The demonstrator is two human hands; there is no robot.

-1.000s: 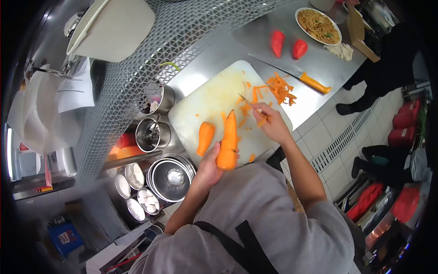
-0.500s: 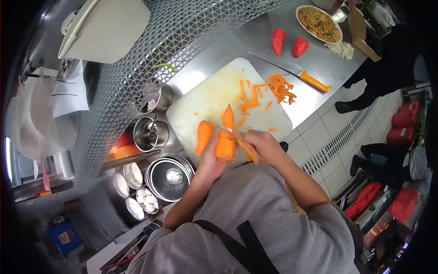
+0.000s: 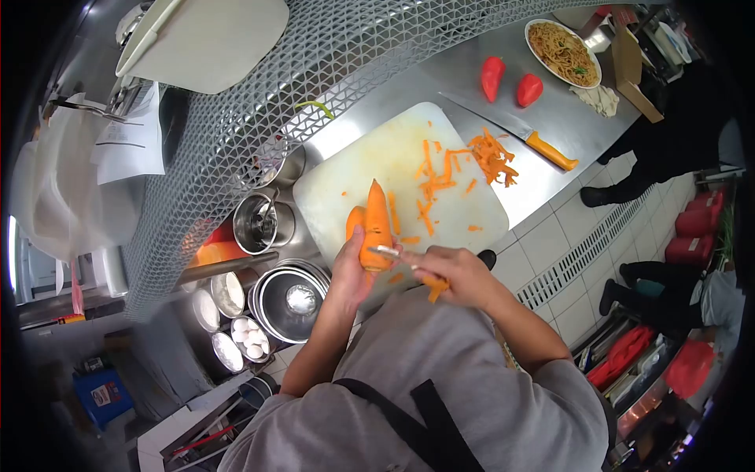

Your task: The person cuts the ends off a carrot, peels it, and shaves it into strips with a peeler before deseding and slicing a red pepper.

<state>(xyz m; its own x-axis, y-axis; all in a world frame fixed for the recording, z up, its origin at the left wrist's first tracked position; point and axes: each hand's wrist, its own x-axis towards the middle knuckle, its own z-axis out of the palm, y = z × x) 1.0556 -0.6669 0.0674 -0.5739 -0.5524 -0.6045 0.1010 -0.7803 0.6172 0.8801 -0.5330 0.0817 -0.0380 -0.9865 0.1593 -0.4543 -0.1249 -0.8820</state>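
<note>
Closed around a carrot (image 3: 378, 224), the left hand (image 3: 348, 267) holds it at its thick end, over the near side of the white cutting board (image 3: 370, 149), with the narrow tip pointing away from the body. Head view: the right hand (image 3: 464, 277) is likewise closed, gripping a small metal-ended tool (image 3: 384, 252) whose head is at the lower part of the carrot; whether the orange piece hanging below the fist is handle or peel cannot be told. A second carrot (image 3: 355, 218) is just left of the held one, partly hidden by it and the left hand. Orange peelings (image 3: 429, 189) are scattered over the right half of the cutting board, and a heap of shavings (image 3: 493, 161) lies at its right-hand edge. Right of the cutting board, on the steel counter (image 3: 464, 67), is an orange-handled knife (image 3: 553, 151); beyond it are two red peppers (image 3: 492, 78) and, farther off, a plate of noodles (image 3: 528, 49). Left of the cutting board are steel pots (image 3: 285, 224) and nested steel bowls (image 3: 267, 316).
</note>
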